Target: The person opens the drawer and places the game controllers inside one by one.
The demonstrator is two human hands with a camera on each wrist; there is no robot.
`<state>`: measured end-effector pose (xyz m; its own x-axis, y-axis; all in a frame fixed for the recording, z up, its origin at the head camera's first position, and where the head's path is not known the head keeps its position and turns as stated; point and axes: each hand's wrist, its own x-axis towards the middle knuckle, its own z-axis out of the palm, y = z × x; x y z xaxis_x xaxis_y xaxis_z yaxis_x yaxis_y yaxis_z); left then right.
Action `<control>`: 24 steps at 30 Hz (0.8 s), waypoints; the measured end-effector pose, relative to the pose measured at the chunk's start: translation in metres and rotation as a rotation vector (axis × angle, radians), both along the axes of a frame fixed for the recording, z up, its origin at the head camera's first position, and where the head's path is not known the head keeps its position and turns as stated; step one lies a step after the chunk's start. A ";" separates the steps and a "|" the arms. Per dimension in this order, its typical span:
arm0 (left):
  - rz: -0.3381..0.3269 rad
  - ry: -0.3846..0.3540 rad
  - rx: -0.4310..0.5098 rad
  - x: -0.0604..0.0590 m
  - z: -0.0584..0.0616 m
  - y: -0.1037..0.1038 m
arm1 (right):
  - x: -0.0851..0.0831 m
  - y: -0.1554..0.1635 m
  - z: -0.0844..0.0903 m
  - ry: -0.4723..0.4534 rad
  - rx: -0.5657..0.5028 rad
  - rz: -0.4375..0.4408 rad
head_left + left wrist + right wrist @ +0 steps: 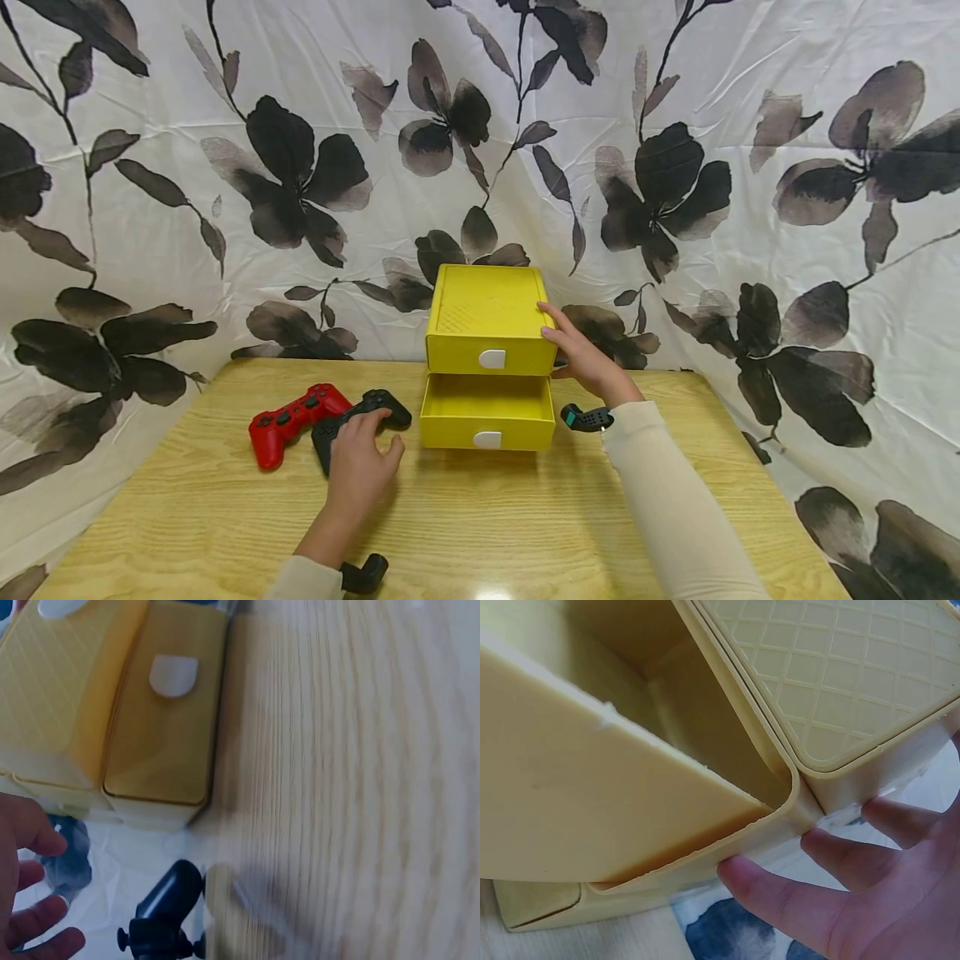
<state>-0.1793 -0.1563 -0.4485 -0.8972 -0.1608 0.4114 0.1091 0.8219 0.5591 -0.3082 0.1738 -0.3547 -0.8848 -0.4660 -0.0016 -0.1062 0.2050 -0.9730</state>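
A yellow two-drawer box (pixel 491 304) stands at the table's back middle, with white tab handles. Its lower drawer (pixel 487 432) is pulled out, and the visible inside looks bare. The upper drawer (pixel 457 357) is closed. My right hand (pixel 592 364) rests its fingertips on the box's right side; the right wrist view shows these fingers (pixel 780 900) spread and fairly straight along the wall. My left hand (pixel 362 467) is over a black game controller (pixel 326 433), fingers loosely bent; contact cannot be told. A red game controller (pixel 288 421) lies left of it, partly touching or overlapping.
A wooden table (pixel 480 517) bears everything. Behind it hangs a white cloth (pixel 300 50) with dark flowers. Black wrist devices sit at the left wrist (pixel 365 573) and right wrist (pixel 588 418). A black knobbed piece (pixel 169 907) appears low in the left wrist view.
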 end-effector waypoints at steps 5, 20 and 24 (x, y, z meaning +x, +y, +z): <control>-0.002 -0.049 -0.049 -0.007 -0.003 -0.009 | -0.001 0.001 -0.001 0.001 -0.001 -0.004; 0.013 -0.094 -0.202 -0.025 -0.005 -0.031 | -0.001 0.000 -0.002 -0.001 0.013 -0.014; 0.022 -0.134 -0.230 -0.030 -0.006 -0.035 | -0.001 0.000 -0.002 0.004 0.015 -0.009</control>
<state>-0.2097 -0.1914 -0.4543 -0.9433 -0.0972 0.3175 0.0273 0.9302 0.3660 -0.3095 0.1737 -0.3571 -0.8892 -0.4575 -0.0049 -0.1082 0.2207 -0.9693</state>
